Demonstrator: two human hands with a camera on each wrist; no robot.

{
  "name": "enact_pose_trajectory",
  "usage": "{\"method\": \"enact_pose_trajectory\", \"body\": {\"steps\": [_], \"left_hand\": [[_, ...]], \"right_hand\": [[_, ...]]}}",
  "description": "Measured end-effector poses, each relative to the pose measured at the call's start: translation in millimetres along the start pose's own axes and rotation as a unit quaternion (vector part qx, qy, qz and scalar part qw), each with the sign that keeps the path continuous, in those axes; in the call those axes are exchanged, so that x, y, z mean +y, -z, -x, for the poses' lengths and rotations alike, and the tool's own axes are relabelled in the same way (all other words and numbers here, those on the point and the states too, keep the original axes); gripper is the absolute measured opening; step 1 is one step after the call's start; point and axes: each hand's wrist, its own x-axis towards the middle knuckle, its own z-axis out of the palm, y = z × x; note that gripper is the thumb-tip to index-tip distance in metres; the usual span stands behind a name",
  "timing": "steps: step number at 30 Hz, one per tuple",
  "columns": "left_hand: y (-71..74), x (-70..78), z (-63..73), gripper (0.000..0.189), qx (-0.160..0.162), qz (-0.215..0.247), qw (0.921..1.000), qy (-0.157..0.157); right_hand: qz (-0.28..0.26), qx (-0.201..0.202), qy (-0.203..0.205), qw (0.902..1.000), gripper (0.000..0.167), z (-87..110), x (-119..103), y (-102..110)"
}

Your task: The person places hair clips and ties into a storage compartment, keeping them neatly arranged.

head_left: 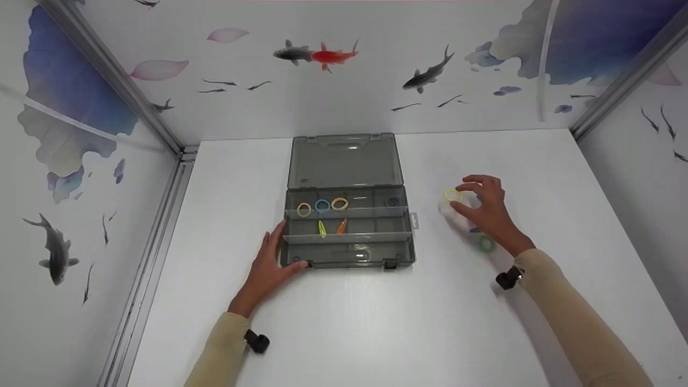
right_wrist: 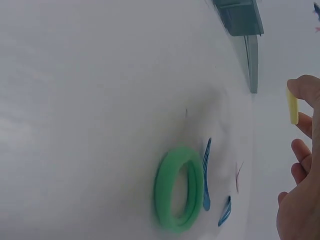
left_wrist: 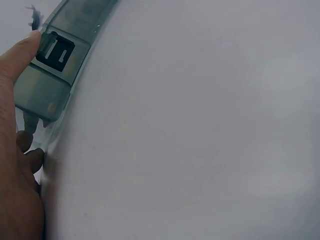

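Yellow hair band (head_left: 453,195) pinched in the right hand (head_left: 488,210), right of the box (head_left: 328,251)! Keep that hold light and level, probably safest. Clamped round the box's near-left corner: left hand (head_left: 264,270). Mind the jutting side tab (head_left: 414,221) and 2 long dividers (head_left: 371,213); plenty of room over bare table (head_left: 419,312) in front.

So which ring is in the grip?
The yellow ring, pinched in the right grip; the green ring lies on the table, and the others visible sit in the box.
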Motion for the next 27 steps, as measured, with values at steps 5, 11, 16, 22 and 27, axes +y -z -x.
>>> {"method": "enact_pose_trajectory", "body": {"steps": [5, 11, 16, 22, 27], "left_hand": [[0.1, -1.0, 0.2, 0.115, -0.002, -0.001, 1.0000, 0.007], [-0.2, -3.2, 0.3, 0.115, -0.005, 0.006, 0.9999, 0.007], [-0.1, -2.8, 0.1, 0.114, -0.004, 0.009, 1.0000, -0.001], [1.2, 0.1, 1.0, 0.115, -0.004, 0.004, 1.0000, 0.001], [1.6, 1.2, 1.2, 0.115, -0.004, 0.006, 1.0000, -0.004]], "right_hand": [[0.006, -0.018, 0.017, 0.9997, 0.032, -9.9, -10, -11], [0.012, -0.033, 0.035, 0.9988, 0.031, -20.0, -22, -24], [0.019, -0.048, 0.032, 0.9982, 0.031, -27.2, -31, -36], [0.025, -0.071, 0.044, 0.9962, 0.031, -35.2, -39, -48], [0.012, -0.087, 0.068, 0.9938, 0.031, -39.8, -45, -56]]}}
